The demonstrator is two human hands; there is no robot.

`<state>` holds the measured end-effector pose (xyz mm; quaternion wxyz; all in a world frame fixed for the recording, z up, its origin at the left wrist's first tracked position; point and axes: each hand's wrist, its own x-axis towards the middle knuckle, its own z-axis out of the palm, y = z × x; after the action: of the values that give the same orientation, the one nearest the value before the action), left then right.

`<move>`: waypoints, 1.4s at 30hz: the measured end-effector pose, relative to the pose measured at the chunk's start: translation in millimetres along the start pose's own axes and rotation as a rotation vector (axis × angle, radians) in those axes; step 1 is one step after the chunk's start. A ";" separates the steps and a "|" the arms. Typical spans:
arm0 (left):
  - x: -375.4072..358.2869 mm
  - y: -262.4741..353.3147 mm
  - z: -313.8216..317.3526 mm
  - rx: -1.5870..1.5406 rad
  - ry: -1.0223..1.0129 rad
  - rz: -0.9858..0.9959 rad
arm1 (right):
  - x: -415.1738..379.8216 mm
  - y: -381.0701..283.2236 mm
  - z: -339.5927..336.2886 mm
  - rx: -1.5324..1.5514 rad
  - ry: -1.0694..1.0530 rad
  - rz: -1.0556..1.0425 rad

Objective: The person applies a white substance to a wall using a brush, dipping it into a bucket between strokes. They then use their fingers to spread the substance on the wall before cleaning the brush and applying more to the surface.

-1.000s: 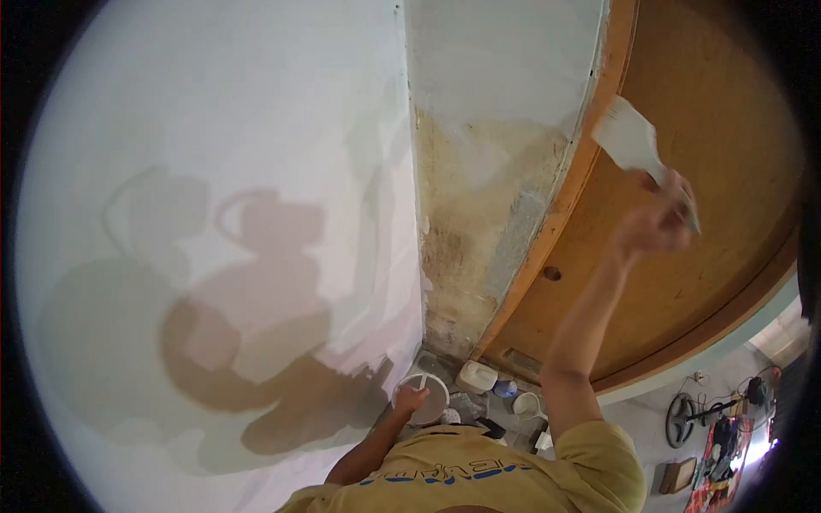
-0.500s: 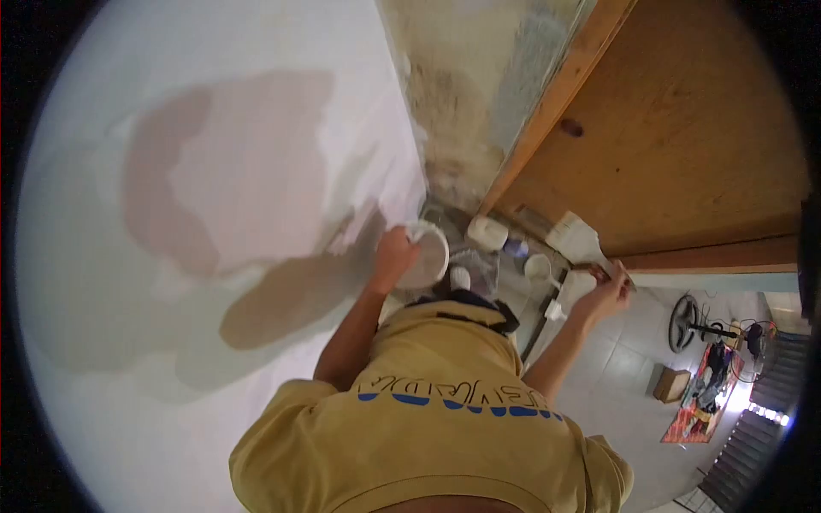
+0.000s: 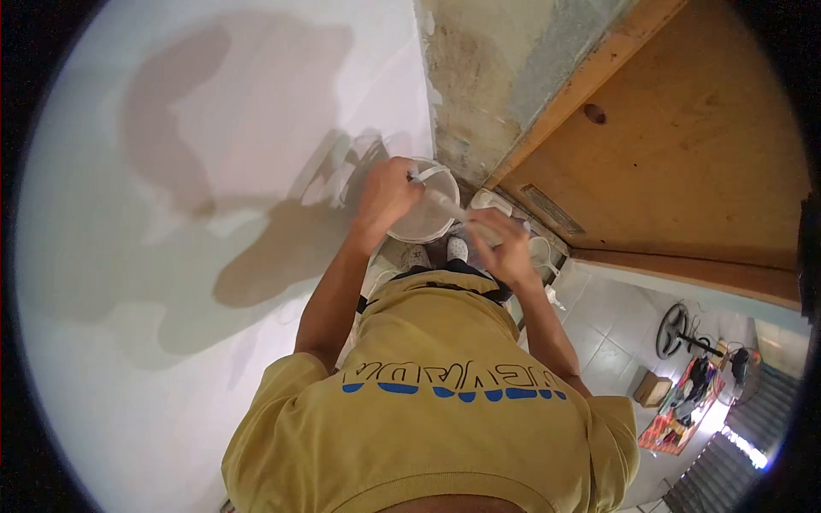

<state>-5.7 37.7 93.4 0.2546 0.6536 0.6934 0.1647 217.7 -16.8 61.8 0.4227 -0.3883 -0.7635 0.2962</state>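
My left hand (image 3: 391, 195) is closed on the rim or handle of a white bucket (image 3: 428, 238), which hangs in front of me close to the white wall. Pale, whitish contents show inside the bucket. A wide paintbrush (image 3: 445, 204) is in my right hand (image 3: 503, 245), its handle between my fingers. The brush reaches across the bucket's opening toward my left hand. Motion blurs it, and its bristle end is hard to make out.
A freshly coated white wall (image 3: 282, 137) rises on the left, meeting a stained bare wall (image 3: 479, 85). On the right is a wooden door (image 3: 684, 154). A white container (image 3: 490, 202) and a white cup (image 3: 540, 251) stand low down. A fan (image 3: 673, 332) lies farther off.
My right hand has brought the paintbrush left, from beside the door to the bucket. My left hand and the bucket have shifted upward in view.
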 end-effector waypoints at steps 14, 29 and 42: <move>10.5 -28.1 4.8 0.067 0.084 0.085 | -16.6 12.5 33.3 -0.071 -0.463 -0.029; 5.6 15.4 -13.0 -0.039 0.093 0.134 | 15.8 12.5 37.3 -0.252 -0.489 -0.089; 8.7 15.9 6.4 -0.027 0.072 0.134 | 28.8 155.7 164.8 -0.226 -0.567 -0.211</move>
<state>10.9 47.0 95.9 0.2265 0.6889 0.6544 0.2140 117.0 68.6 -124.8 0.1755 -0.2534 -0.9150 0.2602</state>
